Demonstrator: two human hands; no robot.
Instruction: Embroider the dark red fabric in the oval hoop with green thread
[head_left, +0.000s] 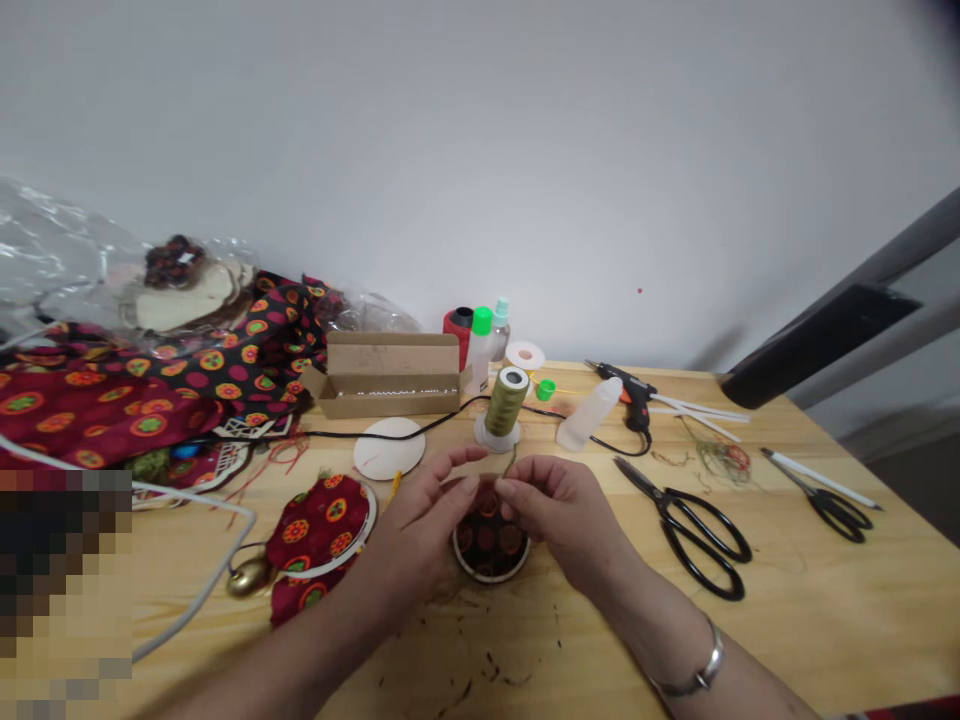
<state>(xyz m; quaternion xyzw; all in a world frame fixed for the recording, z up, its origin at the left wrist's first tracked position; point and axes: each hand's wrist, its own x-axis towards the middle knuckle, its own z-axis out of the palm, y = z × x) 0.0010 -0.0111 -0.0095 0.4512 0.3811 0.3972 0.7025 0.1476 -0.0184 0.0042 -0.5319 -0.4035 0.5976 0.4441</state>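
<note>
A round disc (491, 548) covered in dark patterned fabric, with a pale rim, lies on the table between my hands. My left hand (427, 515) is at its upper left edge, fingers loosely curved and thumb apart from them. At the upper right edge, my right hand (559, 505) pinches thumb against fingers. A short olive-green thread (511, 462) runs up from those fingertips toward the olive thread spool (506, 403) just behind. To the left lies a larger white-rimmed hoop shape (322, 525) with red patterned fabric.
Black scissors (694, 530) lie right of my hands, with smaller scissors (825, 500) beyond. A glue gun (630, 390), a white squeeze bottle (589, 415) and a cardboard box (394, 375) stand behind. Patterned cloth (150, 390) is piled left, near a brass bell (250, 577).
</note>
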